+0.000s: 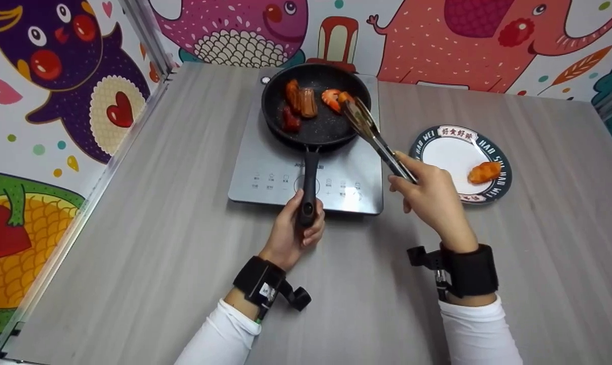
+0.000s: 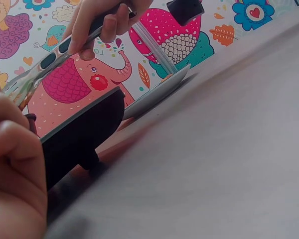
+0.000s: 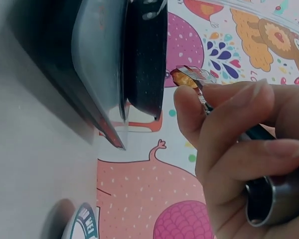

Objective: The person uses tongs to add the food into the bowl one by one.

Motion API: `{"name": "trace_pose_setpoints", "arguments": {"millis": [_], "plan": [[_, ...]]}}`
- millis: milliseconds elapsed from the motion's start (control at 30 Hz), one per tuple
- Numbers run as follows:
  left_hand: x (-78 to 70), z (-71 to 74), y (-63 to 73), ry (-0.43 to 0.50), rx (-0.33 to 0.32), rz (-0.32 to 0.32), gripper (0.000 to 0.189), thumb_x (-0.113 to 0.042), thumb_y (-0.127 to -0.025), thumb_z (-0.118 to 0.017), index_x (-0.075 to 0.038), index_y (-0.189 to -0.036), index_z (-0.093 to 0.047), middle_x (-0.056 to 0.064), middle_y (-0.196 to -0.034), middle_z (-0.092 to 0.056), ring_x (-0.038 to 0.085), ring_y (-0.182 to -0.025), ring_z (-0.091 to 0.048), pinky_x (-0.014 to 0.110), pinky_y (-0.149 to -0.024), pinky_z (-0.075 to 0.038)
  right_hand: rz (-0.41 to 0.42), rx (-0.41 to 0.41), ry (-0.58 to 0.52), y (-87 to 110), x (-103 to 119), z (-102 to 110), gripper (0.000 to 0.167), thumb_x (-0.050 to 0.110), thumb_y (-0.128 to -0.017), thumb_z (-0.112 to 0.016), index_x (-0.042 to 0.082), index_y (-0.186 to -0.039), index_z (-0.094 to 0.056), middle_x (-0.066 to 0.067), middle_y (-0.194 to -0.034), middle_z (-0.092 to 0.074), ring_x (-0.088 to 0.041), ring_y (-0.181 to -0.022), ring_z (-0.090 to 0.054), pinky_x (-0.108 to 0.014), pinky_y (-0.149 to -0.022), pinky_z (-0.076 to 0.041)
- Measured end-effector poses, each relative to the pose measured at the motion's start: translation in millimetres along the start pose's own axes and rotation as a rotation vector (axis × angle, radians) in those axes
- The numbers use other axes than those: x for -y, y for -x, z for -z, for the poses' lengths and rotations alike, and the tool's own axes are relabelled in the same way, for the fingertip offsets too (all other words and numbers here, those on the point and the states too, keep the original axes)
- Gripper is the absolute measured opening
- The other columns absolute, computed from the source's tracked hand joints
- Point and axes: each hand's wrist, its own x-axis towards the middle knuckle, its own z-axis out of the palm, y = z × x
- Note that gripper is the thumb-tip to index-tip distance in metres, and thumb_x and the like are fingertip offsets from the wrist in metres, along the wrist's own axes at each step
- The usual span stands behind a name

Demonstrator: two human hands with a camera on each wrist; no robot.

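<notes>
My left hand point(image 1: 295, 230) grips the handle point(image 1: 311, 172) of a black frying pan point(image 1: 316, 134). Inside the pan lie a curled orange shrimp point(image 1: 330, 98), ridged brown pieces of food point(image 1: 308, 104) and a dark red piece point(image 1: 291, 120). In my right hand point(image 1: 432, 195) is a pair of metal tongs point(image 1: 382, 144), reaching over the pan's right rim. An orange chunk of food point(image 3: 183, 78) sits between the tong tips, close beside the shrimp in the head view. The left wrist view shows the right hand point(image 2: 97, 25) above the pan, holding the tongs.
Beneath the pan is a silver induction cooker point(image 1: 245, 177) with touch controls. To its right, a dark-rimmed white plate point(image 1: 442, 162) carries an orange piece of food point(image 1: 484, 173). A grey table point(image 1: 158, 228) bears both; cartoon-printed walls point(image 1: 407, 30) stand behind and at the left.
</notes>
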Motion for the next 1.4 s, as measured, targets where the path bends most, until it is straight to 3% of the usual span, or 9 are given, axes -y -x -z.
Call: {"name": "trace_pose_setpoints", "arguments": {"millis": [433,600,800,1067,1400], "plan": [[-2.6,0.0,2.2,-0.010,-0.007,-0.004,0.043,-0.045,-0.095,-0.029,-0.009,-0.080,-0.048,-0.005,-0.053,-0.036,0.008,-0.042,-0.029,0.022,-0.039,-0.019,0.060,0.006,0.036,-4.7,17.1,-21.5,0.046,0.020,-0.084,-0.061,0.016,-0.128,-0.049,0.002,-0.068,-0.066,-0.013,-0.036,-0.052,-0.027,-0.040,-0.036],[-3.5,-0.6,2.4,-0.008,-0.005,-0.008,0.042,-0.045,-0.094,-0.030,-0.009,-0.081,-0.048,-0.005,-0.053,-0.036,0.008,-0.042,-0.028,0.023,-0.039,-0.017,0.061,0.005,0.038,-5.6,17.2,-25.4,0.046,0.019,-0.083,-0.062,0.016,-0.128,-0.049,0.000,-0.069,-0.066,-0.015,-0.036,-0.053,-0.026,-0.036,-0.036],[-3.8,0.1,2.5,-0.008,0.003,-0.009,0.042,-0.044,-0.095,-0.029,-0.009,-0.082,-0.048,-0.005,-0.053,-0.036,0.008,-0.042,-0.028,0.020,-0.038,-0.022,0.046,0.019,0.018,-6.1,16.9,-26.3,0.047,0.019,-0.084,-0.061,0.016,-0.128,-0.048,-0.001,-0.070,-0.067,-0.019,-0.038,-0.054,-0.027,-0.034,-0.036],[-3.4,1.5,1.7,-0.011,0.008,-0.016,0.042,-0.043,-0.095,-0.028,-0.009,-0.081,-0.047,-0.006,-0.052,-0.037,0.008,-0.042,-0.029,0.020,-0.038,-0.022,0.038,0.031,0.005,-8.3,15.6,-25.1,0.047,0.019,-0.085,-0.060,0.015,-0.130,-0.047,-0.002,-0.070,-0.066,-0.015,-0.037,-0.053,-0.026,-0.036,-0.036],[0.9,-0.4,-0.3,0.016,0.019,-0.005,0.043,-0.044,-0.095,-0.028,-0.008,-0.082,-0.047,-0.006,-0.052,-0.036,0.007,-0.042,-0.029,0.019,-0.038,-0.022,0.048,0.038,0.065,-14.7,18.1,-22.1,0.043,0.018,-0.084,-0.060,0.019,-0.127,-0.051,-0.001,-0.069,-0.066,-0.013,-0.037,-0.053,-0.026,-0.036,-0.038]]}}
